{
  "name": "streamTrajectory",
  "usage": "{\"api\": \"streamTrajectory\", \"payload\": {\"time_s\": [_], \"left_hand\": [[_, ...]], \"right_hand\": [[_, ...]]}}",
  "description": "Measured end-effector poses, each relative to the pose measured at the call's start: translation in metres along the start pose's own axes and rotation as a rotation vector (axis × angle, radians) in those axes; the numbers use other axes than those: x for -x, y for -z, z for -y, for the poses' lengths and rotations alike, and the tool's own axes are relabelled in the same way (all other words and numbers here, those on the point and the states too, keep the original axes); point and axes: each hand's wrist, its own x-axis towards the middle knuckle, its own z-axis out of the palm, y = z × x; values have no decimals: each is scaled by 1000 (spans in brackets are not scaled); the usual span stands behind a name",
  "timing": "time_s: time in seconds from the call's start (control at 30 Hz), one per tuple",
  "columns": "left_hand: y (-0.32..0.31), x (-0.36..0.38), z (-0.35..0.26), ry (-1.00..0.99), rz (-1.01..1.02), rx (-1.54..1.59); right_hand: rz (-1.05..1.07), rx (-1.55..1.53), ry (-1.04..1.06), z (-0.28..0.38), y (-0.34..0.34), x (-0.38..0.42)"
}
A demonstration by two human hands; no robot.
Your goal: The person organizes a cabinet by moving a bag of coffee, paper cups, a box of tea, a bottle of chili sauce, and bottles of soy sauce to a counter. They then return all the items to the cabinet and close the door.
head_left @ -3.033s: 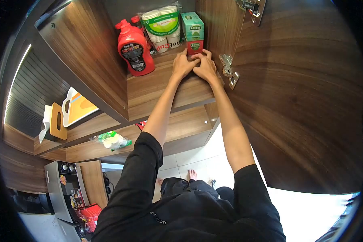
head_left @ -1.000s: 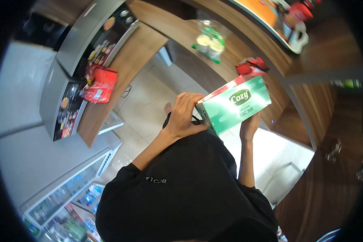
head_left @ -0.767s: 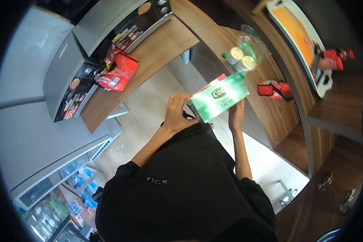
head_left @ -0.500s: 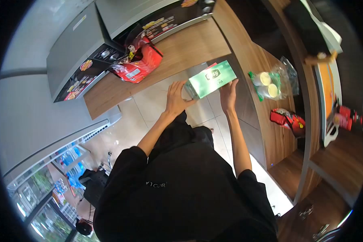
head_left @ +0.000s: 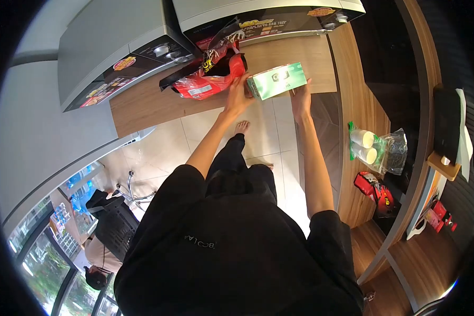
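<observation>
A green and white cardboard box with printed lettering is held level between my two hands, over the front edge of the wooden counter. My left hand grips its left end. At the right end, my right hand holds it, fingers partly hidden behind the box. Just left of my left hand, a red plastic package with an opened top lies on the counter.
Two microwave ovens stand along the back of the counter. On the right-hand shelf are paper cups in a plastic bag and another red package. A person is at lower left, near a black chair.
The box and both hands have moved forward, now over the counter edge and closer to the red package. The camera view has also shifted, and a foot now shows below.
</observation>
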Motion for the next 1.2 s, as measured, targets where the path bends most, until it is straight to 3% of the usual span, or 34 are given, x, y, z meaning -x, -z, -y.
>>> {"api": "streamTrajectory", "payload": {"time_s": [0.23,0.33,0.37,0.43,0.5,0.53,0.6,0.67,0.77,0.8,0.87,0.97,1.07,1.2], "left_hand": [[-20,23,16,89,-7,190],[-20,45,4,-46,-230,-19],[-10,52,-5,19,-119,110],[-2,72,-13,89,-119,76],[-1,100,0,-25,-77,-44],[-4,114,13,-23,-14,-8],[-7,141,21,-45,135,-37],[-17,164,19,-160,386,-108],[-54,176,-37,-257,981,-125],[-72,178,-68,-307,1175,-70],[-108,197,-133,-687,1202,-83],[-150,230,-248,-1035,1239,69],[-170,284,-360,-1210,1206,183],[-202,349,-463,-1388,1007,439]], "right_hand": [[-46,133,-99,-36,37,50],[-40,263,-221,-75,78,110],[-61,360,-252,-90,90,136],[-19,696,-267,-148,144,186],[37,970,-235,-199,194,245],[35,1046,-382,-206,203,275],[24,944,-710,-193,202,321],[-150,527,-705,-215,217,365],[-436,179,-540,-195,207,400],[-531,156,-388,-188,208,410],[-793,167,-31,-169,204,423],[-996,186,376,-94,206,457],[-1123,264,579,-20,217,512],[-1252,412,727,41,237,593]]}}
